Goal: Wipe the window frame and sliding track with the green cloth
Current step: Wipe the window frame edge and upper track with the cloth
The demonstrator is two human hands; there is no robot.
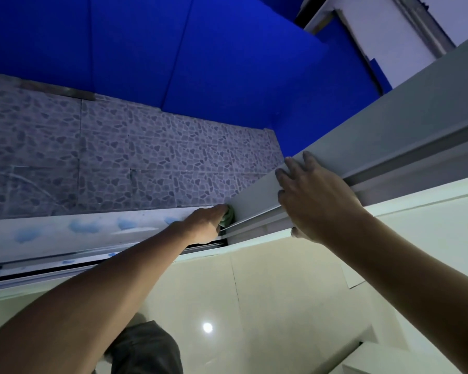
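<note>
Deep blue panelled surface (206, 49) fills the upper part of the view, cut by the top edge; whether wall or roofing cannot be told. Below it a band of pebble-patterned tile (125, 157), dim and bluish, its left end blurred. Lower half is pale glossy tile (281, 292) with one round light glare on it; a dark trouser leg (143, 349) shows at the bottom edge, cropped. Grey window frame (376, 147) runs diagonally from the upper right down to the centre, its far end out of view past the right edge. A long sliding track (65, 255) runs from the left edge to meet the frame at the corner; its channel is dark and its inside cannot be made out, and the ledge beside it carries blue smudges, nature unclear. Right hand (316, 201) lies flat on the frame, fingers spread apart, thumb hooked under the lower lip, holding nothing else. Left hand (206, 222) reaches into the corner where track meets frame, fingers closed around the green cloth (229, 217). Only a small wad of cloth shows past the fingertips, pressed against the frame's end; the rest is hidden inside the grip.
</note>
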